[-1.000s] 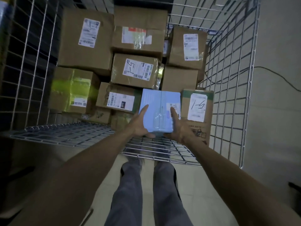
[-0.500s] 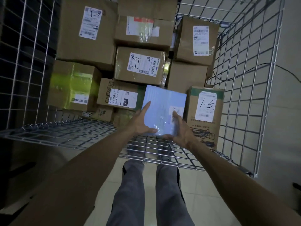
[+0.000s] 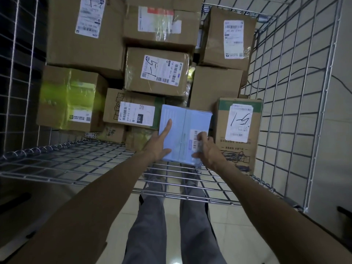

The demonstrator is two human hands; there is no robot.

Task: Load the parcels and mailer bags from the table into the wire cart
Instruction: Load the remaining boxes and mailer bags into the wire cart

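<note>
Two hands carry a pale blue parcel (image 3: 182,126) just past the near edge of the wire cart (image 3: 285,92), low in front of the stacked cardboard boxes (image 3: 156,73). The left hand (image 3: 159,144) lies flat along the parcel's left side, fingers straight and thumb spread across the near corner. The right hand (image 3: 208,151) has its fingers curled round the near right corner, over the barcode label (image 3: 195,138). The parcel sits between a brown box (image 3: 131,111) on its left and a green-topped box (image 3: 238,134) by the cart's right wall, close to both; whether it touches either I cannot tell. It looks like a stiff, flat-sided carton in smooth wrap, light enough for this easy hold but probably slippery, so opposite sides or the underside of the near edge seem the safest places to grip.
</note>
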